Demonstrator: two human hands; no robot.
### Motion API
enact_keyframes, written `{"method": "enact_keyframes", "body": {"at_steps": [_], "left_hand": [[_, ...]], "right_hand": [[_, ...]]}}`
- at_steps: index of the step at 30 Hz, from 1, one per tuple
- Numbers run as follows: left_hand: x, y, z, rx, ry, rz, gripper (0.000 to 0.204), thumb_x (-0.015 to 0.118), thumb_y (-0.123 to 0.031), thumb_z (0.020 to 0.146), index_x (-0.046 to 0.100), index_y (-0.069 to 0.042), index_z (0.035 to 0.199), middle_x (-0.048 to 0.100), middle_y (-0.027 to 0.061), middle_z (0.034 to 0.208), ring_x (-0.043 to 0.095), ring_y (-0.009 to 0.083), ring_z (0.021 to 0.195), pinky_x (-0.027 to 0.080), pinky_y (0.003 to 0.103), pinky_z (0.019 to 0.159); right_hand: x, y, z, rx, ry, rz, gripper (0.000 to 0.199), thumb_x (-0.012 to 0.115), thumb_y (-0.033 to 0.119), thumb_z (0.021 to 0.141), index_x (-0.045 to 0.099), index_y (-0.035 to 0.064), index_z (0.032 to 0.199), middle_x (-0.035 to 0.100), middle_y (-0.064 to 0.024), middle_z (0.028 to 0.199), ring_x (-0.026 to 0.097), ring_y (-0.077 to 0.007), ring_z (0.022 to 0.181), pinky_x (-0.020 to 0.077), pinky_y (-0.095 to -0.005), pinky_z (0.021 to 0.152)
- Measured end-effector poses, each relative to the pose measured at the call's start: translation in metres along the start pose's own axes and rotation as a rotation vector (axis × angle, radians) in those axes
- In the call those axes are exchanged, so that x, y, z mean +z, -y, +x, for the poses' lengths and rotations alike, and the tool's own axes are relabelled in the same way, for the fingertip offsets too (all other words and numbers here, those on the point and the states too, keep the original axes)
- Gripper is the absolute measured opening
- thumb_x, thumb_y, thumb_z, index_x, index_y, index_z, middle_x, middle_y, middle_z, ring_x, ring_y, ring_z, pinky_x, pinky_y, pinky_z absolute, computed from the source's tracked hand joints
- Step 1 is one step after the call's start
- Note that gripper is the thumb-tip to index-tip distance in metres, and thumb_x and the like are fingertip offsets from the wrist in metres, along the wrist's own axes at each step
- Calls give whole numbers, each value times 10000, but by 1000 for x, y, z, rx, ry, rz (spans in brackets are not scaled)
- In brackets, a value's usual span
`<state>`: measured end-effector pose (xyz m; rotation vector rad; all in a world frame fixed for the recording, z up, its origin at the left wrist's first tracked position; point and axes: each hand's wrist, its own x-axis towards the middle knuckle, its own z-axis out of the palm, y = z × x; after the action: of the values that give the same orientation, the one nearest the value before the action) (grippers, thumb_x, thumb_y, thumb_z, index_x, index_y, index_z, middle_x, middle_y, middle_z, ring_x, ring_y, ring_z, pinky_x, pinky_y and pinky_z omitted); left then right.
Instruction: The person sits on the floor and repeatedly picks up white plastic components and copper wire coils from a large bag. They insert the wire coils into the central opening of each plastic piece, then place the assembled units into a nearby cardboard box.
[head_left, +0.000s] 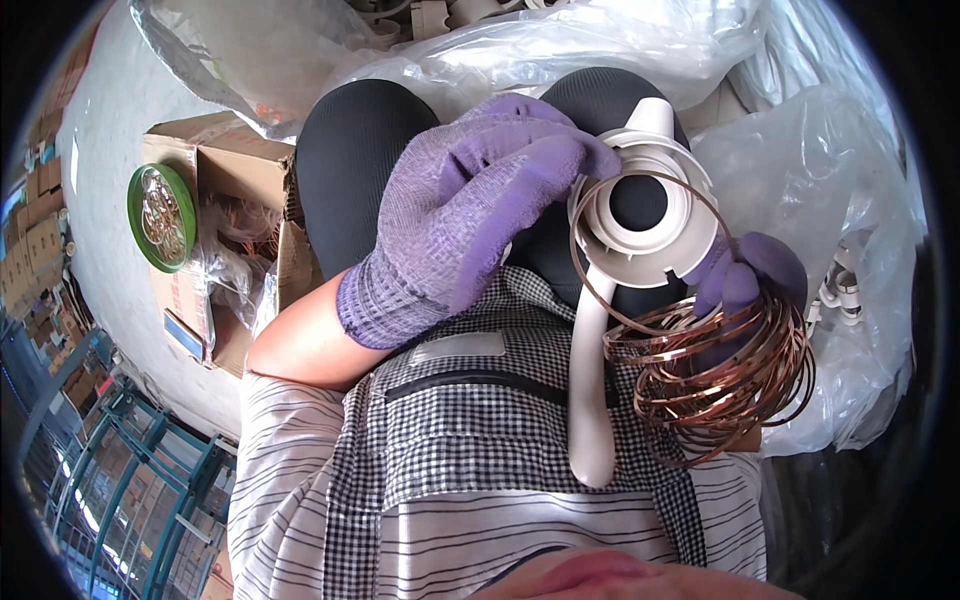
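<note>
My left hand [470, 200], in a purple knit glove, is closed with its fingertips at the upper left rim of a white plastic part [690, 215]. This part has a round opening, a short spout and a long curved handle [592, 390], and it lies over my lap. One thin copper-coloured ring [578, 240] loops across the part, pinched under my left fingertips. A thick bundle of copper-coloured rings [720, 380] hangs from my right hand [745, 280], also gloved in purple; its fingers curl through the bundle beside the part's right edge.
At left stands an open cardboard box [240, 165] with more copper-coloured pieces inside. A green round dish [133, 215] of small metallic pieces sits at its side. Clear plastic bags [800, 160] with white parts lie ahead and right. A teal metal frame [130, 470] stands lower left.
</note>
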<state>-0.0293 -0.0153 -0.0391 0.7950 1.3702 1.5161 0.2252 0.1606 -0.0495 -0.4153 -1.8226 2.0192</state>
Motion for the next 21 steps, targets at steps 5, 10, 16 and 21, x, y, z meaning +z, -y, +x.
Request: {"method": "enact_keyframes", "body": {"at_steps": [5,10,16,21], "left_hand": [[0,4,-2,-1,0,-44,394,478,-251,1053,713,59,1114,638,113,1146,614,171,1023,466,300,949],[0,2,-1,-23,5,-5,404,491,-270,1055,712,61,1124,641,114,1152,617,172,1033,469,305,958],[0,0,0,-38,7,40,410,487,-274,1045,711,60,1125,640,102,1130,607,157,996,467,290,928],[-1,0,2,-32,21,75,402,483,-261,1036,708,58,1126,633,89,1105,587,144,958,458,278,900]], "right_hand": [[-7,4,-6,-10,41,-34,292,641,198,992,571,-26,1166,653,-195,925,633,-230,731,550,-341,678],[0,28,12,33,86,-310,366,590,355,1044,616,32,874,643,-109,773,596,-240,671,503,-388,678],[-4,21,6,101,87,-194,345,593,327,1042,589,42,848,626,-108,772,581,-233,689,493,-373,678],[-28,-2,-16,90,139,-10,485,688,135,974,522,-55,1389,666,-248,1054,678,-211,775,588,-305,670]]}}
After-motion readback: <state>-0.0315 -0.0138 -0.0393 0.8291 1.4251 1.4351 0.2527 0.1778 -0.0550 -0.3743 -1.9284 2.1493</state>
